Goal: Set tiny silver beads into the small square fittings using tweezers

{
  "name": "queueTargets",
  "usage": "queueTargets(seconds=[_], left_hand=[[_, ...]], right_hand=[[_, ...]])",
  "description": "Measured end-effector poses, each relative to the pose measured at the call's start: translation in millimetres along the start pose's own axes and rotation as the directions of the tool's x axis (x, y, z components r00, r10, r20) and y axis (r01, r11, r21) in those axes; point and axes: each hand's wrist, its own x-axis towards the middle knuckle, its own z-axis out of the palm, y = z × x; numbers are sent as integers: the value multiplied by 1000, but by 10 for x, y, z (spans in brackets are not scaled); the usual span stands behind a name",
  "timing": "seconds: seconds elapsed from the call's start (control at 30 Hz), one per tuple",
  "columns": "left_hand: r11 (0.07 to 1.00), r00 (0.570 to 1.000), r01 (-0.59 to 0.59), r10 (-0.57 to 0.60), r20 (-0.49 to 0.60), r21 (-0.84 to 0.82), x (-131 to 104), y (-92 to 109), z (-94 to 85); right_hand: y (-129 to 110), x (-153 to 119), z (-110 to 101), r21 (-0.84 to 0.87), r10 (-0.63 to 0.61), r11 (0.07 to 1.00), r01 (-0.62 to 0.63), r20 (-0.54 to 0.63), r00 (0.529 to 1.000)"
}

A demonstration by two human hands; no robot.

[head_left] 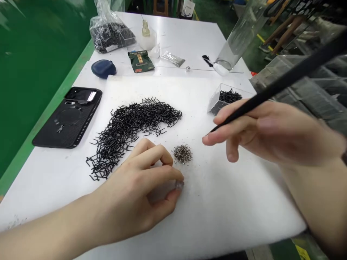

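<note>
My left hand (146, 180) rests low over the white mat (230, 209), thumb and index finger pinching a small clear piece (179, 185). Just beyond those fingertips lies a little pile of tiny metallic grains (183, 154). Raised above the right side of the mat, my right hand (260, 130) grips black tweezers (273, 88), whose fine tip points left and down. A curved heap of short bent black pieces (135, 119) spreads behind and to the left of my left hand.
A clear box of black bits (230, 96) stands beyond my right hand. Left lies a phone in a black case (67, 117), near a dark blue rounded object (103, 68). Further back are a plastic bag (108, 32), a green packet (141, 61) and a tall clear cylinder (240, 36).
</note>
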Motion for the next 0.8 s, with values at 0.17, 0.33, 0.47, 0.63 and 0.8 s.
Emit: queueTargets(seconds=[0.17, 0.33, 0.47, 0.63, 0.8], left_hand=[[1000, 999, -9, 9, -31, -28, 16, -25, -22], [1000, 1000, 14, -14, -25, -14, 2, -25, -30], [1000, 1000, 29, -29, -9, -9, -12, -24, -32], [998, 998, 58, -58, 8, -4, -2, -25, -37], [998, 998, 60, -60, 5, -6, 20, -5, -42]], right_hand=[[262, -32, 168, 127, -32, 992, 27, 41, 999], [238, -24, 216, -129, -199, 968, 214, 121, 973], [252, -36, 216, -232, -155, 958, 166, 64, 986], [257, -44, 241, -266, -88, 960, 83, -6, 996], [229, -21, 286, -143, -12, 990, 12, 2, 1000]])
